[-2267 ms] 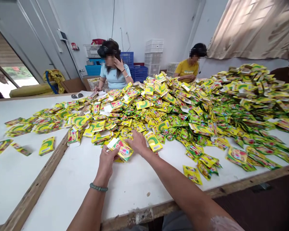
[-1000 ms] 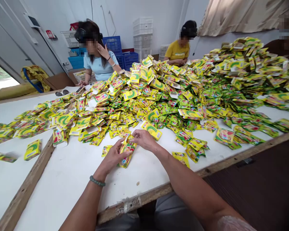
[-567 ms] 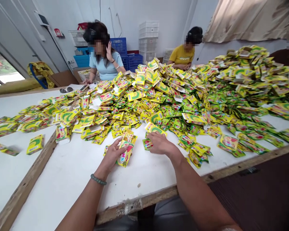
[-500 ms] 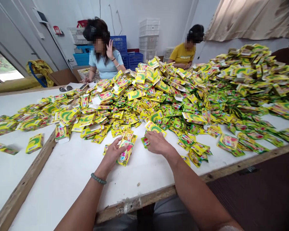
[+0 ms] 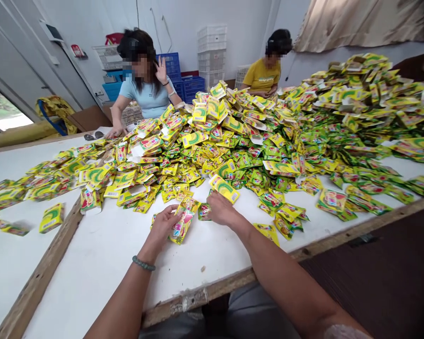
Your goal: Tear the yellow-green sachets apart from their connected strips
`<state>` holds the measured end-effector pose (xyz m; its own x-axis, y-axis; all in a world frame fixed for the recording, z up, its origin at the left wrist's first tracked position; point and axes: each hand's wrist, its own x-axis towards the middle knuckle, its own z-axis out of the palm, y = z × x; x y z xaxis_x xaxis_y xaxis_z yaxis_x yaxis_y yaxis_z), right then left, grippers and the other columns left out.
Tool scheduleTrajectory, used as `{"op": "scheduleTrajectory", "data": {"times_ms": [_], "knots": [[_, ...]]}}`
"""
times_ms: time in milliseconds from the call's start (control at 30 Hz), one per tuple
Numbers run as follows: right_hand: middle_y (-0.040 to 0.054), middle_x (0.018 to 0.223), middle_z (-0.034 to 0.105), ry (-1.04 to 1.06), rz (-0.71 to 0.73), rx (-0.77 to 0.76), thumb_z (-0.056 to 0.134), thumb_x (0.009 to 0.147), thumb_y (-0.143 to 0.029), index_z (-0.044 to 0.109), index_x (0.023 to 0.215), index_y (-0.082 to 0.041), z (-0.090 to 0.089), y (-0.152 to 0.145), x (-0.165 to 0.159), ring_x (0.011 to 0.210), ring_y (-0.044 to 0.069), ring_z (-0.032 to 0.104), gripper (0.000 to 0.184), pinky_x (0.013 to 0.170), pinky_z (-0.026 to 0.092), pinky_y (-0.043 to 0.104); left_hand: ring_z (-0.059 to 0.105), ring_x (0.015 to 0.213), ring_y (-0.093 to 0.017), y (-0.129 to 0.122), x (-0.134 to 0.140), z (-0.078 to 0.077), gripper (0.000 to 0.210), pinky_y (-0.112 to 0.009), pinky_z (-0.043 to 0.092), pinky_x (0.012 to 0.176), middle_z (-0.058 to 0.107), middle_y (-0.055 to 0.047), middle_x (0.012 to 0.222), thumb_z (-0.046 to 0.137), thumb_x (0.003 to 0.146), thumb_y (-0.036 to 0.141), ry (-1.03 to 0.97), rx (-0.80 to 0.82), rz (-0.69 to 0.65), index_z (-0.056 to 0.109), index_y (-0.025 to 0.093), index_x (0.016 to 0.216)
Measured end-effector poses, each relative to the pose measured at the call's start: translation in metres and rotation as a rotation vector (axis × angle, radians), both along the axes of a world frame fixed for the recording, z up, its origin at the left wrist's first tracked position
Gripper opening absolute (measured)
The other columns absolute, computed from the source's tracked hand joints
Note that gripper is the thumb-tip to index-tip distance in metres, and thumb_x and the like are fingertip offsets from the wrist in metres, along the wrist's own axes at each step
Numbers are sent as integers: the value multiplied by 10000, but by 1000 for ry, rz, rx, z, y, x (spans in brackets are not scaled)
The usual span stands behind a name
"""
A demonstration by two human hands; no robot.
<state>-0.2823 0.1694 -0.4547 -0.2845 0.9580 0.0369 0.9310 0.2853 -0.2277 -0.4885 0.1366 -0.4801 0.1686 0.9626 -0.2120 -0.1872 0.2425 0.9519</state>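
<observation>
My left hand is closed around a small yellow candy box, its printed face with red fruit and white letters turned up. Fingers of my right hand pinch a small green candy packet just right of that box. A yellow box with a green curve lies just beyond my right knuckles. Farther back, a wide heap of yellow and green packets spreads over the white table, with small yellow boxes on top of it.
A wooden strip divides the table at left, and a wooden edge runs along its front. Across the heap sit a person in light blue and another in yellow. Stacked crates stand behind them.
My right hand has moved left with the green packet, closer to the box in my left hand. The person in light blue has reached an arm onto the table. The view has shifted slightly.
</observation>
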Motion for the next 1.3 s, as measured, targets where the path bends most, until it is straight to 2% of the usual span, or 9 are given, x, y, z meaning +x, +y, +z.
{"op": "scheduleTrajectory", "data": {"times_ms": [167, 233, 300, 433, 633, 833, 967, 1133, 1300], "knots": [[36, 767, 628, 341, -119, 34, 572, 815, -335, 604, 886, -186, 3, 9, 2, 699, 172, 561, 168, 589, 373, 247, 627, 599, -146, 1, -2, -3, 472, -237, 467, 565, 680, -2, 703, 747, 635, 415, 27, -17, 16, 585, 163, 1000], [10, 769, 626, 551, -58, 52, 538, 837, -321, 609, 918, -194, 6, 9, 0, 693, 146, 551, 167, 601, 373, 231, 639, 637, -160, -1, -2, -3, 470, -246, 475, 588, 695, -15, 740, 744, 636, 423, 50, -5, 5, 603, 156, 996], [-6, 766, 624, 648, 59, 0, 550, 829, -295, 629, 911, -197, 10, 6, -5, 680, 124, 538, 151, 614, 373, 217, 650, 670, -171, -3, -1, -1, 471, -255, 483, 617, 706, -22, 773, 744, 640, 421, 55, 8, -32, 616, 156, 1008], [5, 776, 614, 507, 138, -58, 614, 787, -227, 674, 858, -198, 14, -2, -14, 700, 118, 525, 97, 642, 356, 217, 663, 719, -181, -6, -2, 2, 477, -264, 496, 657, 718, -31, 836, 740, 664, 381, 30, 31, -100, 606, 162, 1066], [27, 817, 608, 355, 201, 68, 610, 792, -197, 684, 849, -209, 9, -2, -12, 768, 136, 539, 95, 652, 336, 226, 664, 702, -177, -7, -2, 8, 456, -266, 505, 659, 724, -48, 844, 730, 683, 364, 34, 8, -188, 618, 157, 1074], [-53, 631, 545, 610, 182, -104, 680, 711, -184, 617, 932, -198, 5, -4, -21, 570, 91, 497, 230, 533, 333, 196, 661, 680, -172, -6, 0, 5, 419, -237, 486, 612, 725, -42, 814, 754, 655, 356, 80, 16, -194, 642, 160, 1008], [-20, 737, 616, 861, 100, -70, 650, 735, -223, 588, 953, -183, 7, -3, -20, 641, 102, 570, 230, 600, 422, 208, 660, 684, -165, -4, -1, 3, 401, -240, 493, 629, 723, -49, 829, 730, 684, 362, -18, 40, -118, 631, 156, 1014], [-2, 712, 657, 855, 99, -83, 620, 737, -189, 616, 818, -185, 5, -3, -24, 682, 128, 610, 81, 650, 440, 235, 658, 695, -163, -5, -1, 5, 409, -245, 498, 651, 720, -63, 843, 731, 688, 348, -68, 67, -80, 628, 134, 1021], [-59, 555, 552, 796, 124, -131, 558, 798, -262, 576, 941, -194, 8, -11, -30, 529, 94, 494, 159, 517, 338, 197, 651, 675, -156, -6, 3, 6, 418, -241, 490, 636, 719, -57, 828, 732, 682, 356, -76, 54, -62, 630, 136, 1023]]}}
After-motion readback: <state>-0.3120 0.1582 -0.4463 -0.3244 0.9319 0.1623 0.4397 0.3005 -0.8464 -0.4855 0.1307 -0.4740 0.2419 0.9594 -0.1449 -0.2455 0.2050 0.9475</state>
